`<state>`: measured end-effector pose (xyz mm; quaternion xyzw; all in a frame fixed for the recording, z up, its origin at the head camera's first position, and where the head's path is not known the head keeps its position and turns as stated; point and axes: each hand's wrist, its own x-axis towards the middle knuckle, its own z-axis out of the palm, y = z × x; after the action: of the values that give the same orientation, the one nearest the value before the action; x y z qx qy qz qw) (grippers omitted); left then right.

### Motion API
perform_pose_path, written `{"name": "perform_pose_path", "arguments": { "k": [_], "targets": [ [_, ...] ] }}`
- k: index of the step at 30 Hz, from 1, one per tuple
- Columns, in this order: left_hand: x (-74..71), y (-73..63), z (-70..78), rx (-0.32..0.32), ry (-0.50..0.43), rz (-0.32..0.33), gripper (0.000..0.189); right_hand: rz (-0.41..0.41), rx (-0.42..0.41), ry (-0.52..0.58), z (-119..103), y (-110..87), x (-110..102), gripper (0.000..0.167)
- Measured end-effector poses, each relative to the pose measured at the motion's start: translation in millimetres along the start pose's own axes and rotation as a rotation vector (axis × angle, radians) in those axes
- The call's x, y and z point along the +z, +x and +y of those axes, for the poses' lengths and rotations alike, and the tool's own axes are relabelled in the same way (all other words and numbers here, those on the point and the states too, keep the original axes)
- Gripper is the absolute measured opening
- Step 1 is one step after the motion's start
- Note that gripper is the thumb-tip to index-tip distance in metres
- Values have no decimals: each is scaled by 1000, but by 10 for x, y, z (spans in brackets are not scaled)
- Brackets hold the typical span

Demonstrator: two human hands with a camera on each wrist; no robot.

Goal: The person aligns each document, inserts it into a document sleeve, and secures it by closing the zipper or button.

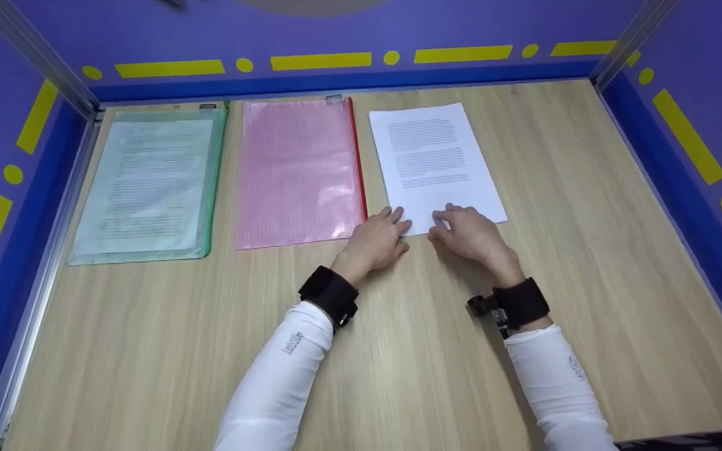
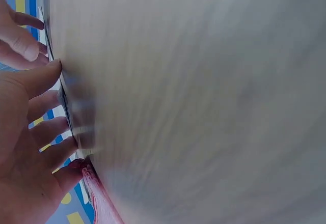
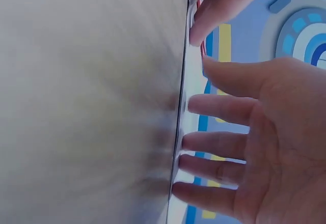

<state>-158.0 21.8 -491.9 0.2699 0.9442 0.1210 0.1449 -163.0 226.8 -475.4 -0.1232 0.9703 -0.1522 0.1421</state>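
Note:
A stack of white printed paper (image 1: pixel 433 153) lies on the table, tilted slightly, its near edge toward me. My left hand (image 1: pixel 376 241) is at its near left corner, fingers spread and fingertips touching down at the edge. In the left wrist view, the little finger of the left hand (image 2: pixel 30 147) reaches the pink zip folder's red edge. My right hand (image 1: pixel 470 235) rests its fingertips on the paper's near edge, right of the left hand. The right wrist view shows the fingers of the right hand (image 3: pixel 216 145) extended and apart, with the thumb off the paper.
Left of the paper lies the pink zip folder (image 1: pixel 298 175) with its red edge strip. Farther left is a green zip folder (image 1: pixel 154 188) with printed sheets inside. Purple-blue walls (image 1: pixel 311 37) with yellow marks border the wooden table (image 1: pixel 167 344) at the back and sides.

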Motion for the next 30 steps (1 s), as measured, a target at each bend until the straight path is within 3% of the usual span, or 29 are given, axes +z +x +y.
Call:
{"name": "perform_pose_path", "arguments": {
  "k": [5, 10, 17, 24, 30],
  "targets": [
    [44, 2, 43, -32, 3, 16, 53, 3, 26, 105, 155, 122, -96, 48],
    [68, 11, 135, -57, -3, 21, 53, -1, 132, 142, 314, 179, -197, 52],
    [41, -10, 169, -61, 11, 23, 52, 56, 271, 248, 570, 259, -385, 54],
    [26, -10, 174, -67, 9, -2, 54, -2, 391, 431, 749, 303, -606, 61],
    [14, -9, 170, -84, 25, -7, 54, -23, 430, 547, 775, 342, -652, 65]
  ]
}}
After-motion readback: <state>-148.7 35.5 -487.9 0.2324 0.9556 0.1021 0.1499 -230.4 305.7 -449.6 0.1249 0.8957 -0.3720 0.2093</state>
